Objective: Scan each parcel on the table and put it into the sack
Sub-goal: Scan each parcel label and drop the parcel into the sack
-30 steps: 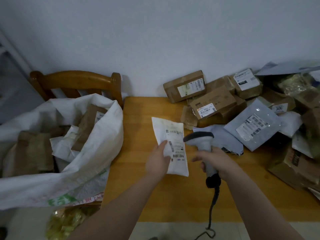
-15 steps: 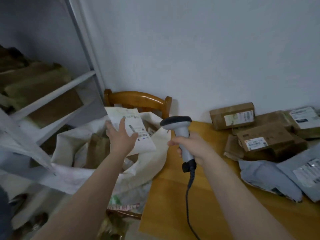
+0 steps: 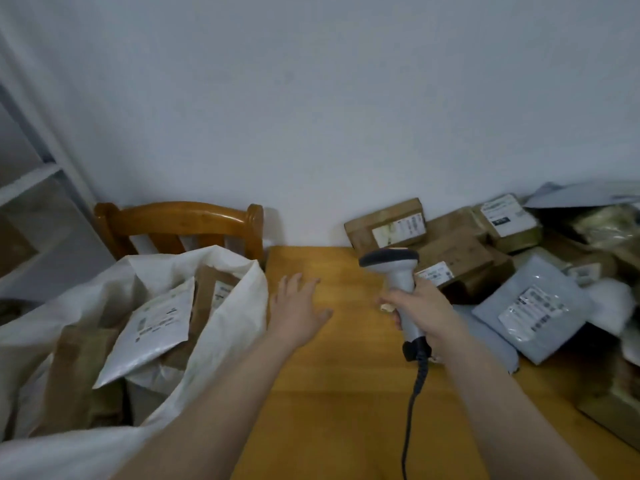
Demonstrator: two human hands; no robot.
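Note:
A white woven sack (image 3: pixel 239 306) stands open at the left of the wooden table (image 3: pixel 332 393). Inside it a white mailer parcel (image 3: pixel 156 327) lies on top of brown parcels. My left hand (image 3: pixel 298 306) hovers empty over the table's left part, fingers spread, just right of the sack's rim. My right hand (image 3: pixel 426 310) grips a grey handheld barcode scanner (image 3: pixel 394 268) by its handle, its cable hanging down. A heap of parcels fills the table's right side: brown boxes (image 3: pixel 450 258) and a grey mailer (image 3: pixel 530 306).
A wooden chair (image 3: pixel 180 220) stands behind the sack against the white wall. A white shelf frame (image 3: pixel 45 168) is at the far left. More parcels pile up at the right edge (image 3: pixel 609 410).
My left hand carried the white mailer from the table to the sack, let it go there, and has come back empty over the table. My right hand still holds the scanner.

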